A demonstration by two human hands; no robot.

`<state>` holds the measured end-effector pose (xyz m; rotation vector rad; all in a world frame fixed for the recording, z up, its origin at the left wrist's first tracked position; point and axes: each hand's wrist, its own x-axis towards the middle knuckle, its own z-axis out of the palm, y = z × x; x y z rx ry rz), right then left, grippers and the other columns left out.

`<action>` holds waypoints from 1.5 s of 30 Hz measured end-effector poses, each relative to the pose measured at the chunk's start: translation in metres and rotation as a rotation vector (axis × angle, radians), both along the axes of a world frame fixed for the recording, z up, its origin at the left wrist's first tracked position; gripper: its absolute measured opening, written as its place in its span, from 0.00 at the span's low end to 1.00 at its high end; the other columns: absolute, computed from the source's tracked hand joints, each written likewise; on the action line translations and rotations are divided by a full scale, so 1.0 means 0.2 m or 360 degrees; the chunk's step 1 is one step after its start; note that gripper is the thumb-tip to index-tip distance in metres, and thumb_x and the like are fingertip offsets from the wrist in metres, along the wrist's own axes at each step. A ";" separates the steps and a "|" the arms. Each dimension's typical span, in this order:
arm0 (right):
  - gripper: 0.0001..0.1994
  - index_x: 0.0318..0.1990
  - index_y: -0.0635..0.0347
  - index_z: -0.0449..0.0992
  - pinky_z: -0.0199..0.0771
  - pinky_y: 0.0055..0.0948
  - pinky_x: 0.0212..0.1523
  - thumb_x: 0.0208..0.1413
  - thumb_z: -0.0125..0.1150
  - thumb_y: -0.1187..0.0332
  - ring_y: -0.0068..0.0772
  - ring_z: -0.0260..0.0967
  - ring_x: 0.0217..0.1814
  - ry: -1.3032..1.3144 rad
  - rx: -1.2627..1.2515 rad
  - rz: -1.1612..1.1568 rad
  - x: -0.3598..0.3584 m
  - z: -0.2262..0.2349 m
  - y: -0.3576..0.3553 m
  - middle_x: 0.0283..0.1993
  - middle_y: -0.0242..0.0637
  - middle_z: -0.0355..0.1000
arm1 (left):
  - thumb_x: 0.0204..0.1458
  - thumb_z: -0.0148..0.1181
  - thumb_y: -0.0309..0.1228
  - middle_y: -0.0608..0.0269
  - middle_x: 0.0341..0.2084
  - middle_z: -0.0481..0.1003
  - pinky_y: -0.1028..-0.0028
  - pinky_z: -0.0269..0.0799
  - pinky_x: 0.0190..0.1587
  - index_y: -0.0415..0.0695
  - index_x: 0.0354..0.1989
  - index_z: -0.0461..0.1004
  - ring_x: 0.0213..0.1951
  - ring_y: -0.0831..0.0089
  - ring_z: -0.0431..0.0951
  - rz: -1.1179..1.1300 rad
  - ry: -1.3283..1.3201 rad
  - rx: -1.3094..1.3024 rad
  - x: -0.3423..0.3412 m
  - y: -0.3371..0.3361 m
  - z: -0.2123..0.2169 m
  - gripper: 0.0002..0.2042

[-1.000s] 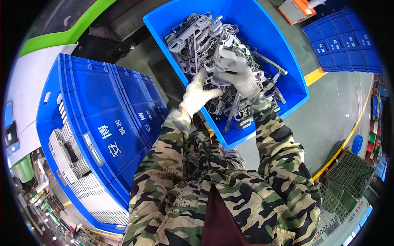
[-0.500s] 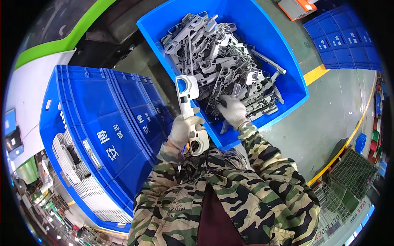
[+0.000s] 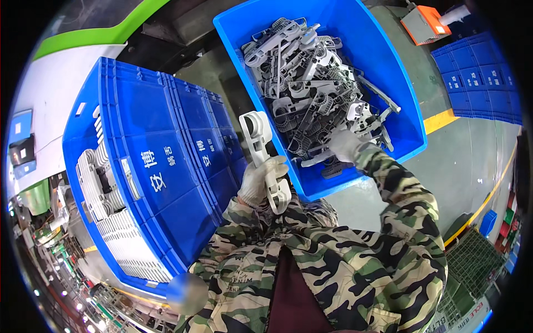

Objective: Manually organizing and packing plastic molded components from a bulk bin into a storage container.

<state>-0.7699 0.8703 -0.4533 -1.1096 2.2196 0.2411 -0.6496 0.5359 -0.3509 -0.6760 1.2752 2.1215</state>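
Head view, one entry per item.

Left hand [image 3: 261, 180]: gloved, grip clamped on a white plastic part [image 3: 264, 158]. A second ago it was down in the bin; now the part is lifted clear, held upright between the open bin [image 3: 355, 33] and the stacked blue crates [image 3: 161, 166].

Right hand [image 3: 345, 145]: gloved, stays down among the grey parts [image 3: 311, 94]; fingers buried, so I cannot tell whether its grip is closed on anything.

One part extracted; the heap remains large.
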 end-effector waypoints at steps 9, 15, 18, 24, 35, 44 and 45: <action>0.21 0.50 0.56 0.84 0.85 0.47 0.47 0.64 0.66 0.48 0.49 0.85 0.39 -0.0151 -0.0833 -0.1694 0.24 0.63 -0.18 0.34 0.47 0.83 | 0.71 0.64 0.33 0.51 0.55 0.80 0.61 0.81 0.55 0.39 0.65 0.71 0.52 0.62 0.83 0.0476 0.0208 0.0284 -0.03 0.28 -0.12 0.19; 0.41 0.76 0.65 0.66 0.86 0.47 0.52 0.73 0.49 0.36 0.62 0.84 0.52 0.0055 -0.1184 -0.1264 0.41 0.62 -0.52 0.68 0.59 0.73 | 0.69 0.61 0.34 0.58 0.52 0.79 0.65 0.81 0.59 0.39 0.64 0.72 0.53 0.63 0.82 0.0157 0.0297 0.0671 -0.20 0.27 -0.08 0.19; 0.39 0.75 0.60 0.70 0.84 0.47 0.57 0.73 0.50 0.36 0.63 0.83 0.54 -0.0004 -0.1271 -0.1226 0.35 0.58 -0.52 0.69 0.56 0.73 | 0.69 0.61 0.33 0.57 0.53 0.79 0.64 0.84 0.52 0.37 0.66 0.72 0.51 0.64 0.83 0.0119 0.0188 0.0524 -0.23 0.15 -0.09 0.20; 0.23 0.62 0.58 0.82 0.81 0.45 0.59 0.67 0.65 0.54 0.52 0.83 0.58 -0.0138 -0.0987 -0.2222 0.09 -0.01 -0.45 0.54 0.51 0.85 | 0.69 0.61 0.36 0.48 0.58 0.79 0.54 0.81 0.61 0.35 0.70 0.70 0.56 0.57 0.82 0.0263 -0.0057 0.0313 -0.33 0.00 -0.08 0.25; 0.05 0.33 0.47 0.87 0.74 0.47 0.46 0.54 0.66 0.63 0.41 0.77 0.46 0.0202 0.0019 0.0240 -0.37 -0.75 -0.52 0.37 0.31 0.80 | 0.61 0.75 0.49 0.54 0.55 0.74 0.58 0.79 0.58 0.40 0.72 0.66 0.54 0.60 0.77 0.0531 -0.0011 0.1022 -0.25 -0.24 -0.24 0.39; 0.21 0.47 0.61 0.85 0.84 0.49 0.52 0.54 0.76 0.53 0.57 0.84 0.49 0.0167 -0.0491 -0.1315 -0.29 0.22 -0.37 0.43 0.52 0.82 | 0.63 0.70 0.46 0.50 0.61 0.76 0.50 0.77 0.68 0.44 0.73 0.67 0.61 0.54 0.79 0.0395 -0.0152 0.0737 -0.35 -0.18 -0.20 0.34; 0.25 0.48 0.61 0.83 0.83 0.51 0.53 0.54 0.74 0.48 0.58 0.83 0.49 0.0031 -0.0531 -0.1520 -0.27 0.34 -0.39 0.43 0.52 0.82 | 0.64 0.68 0.46 0.49 0.62 0.76 0.49 0.78 0.67 0.45 0.74 0.66 0.62 0.54 0.79 0.0360 -0.0138 0.0714 -0.37 -0.15 -0.19 0.33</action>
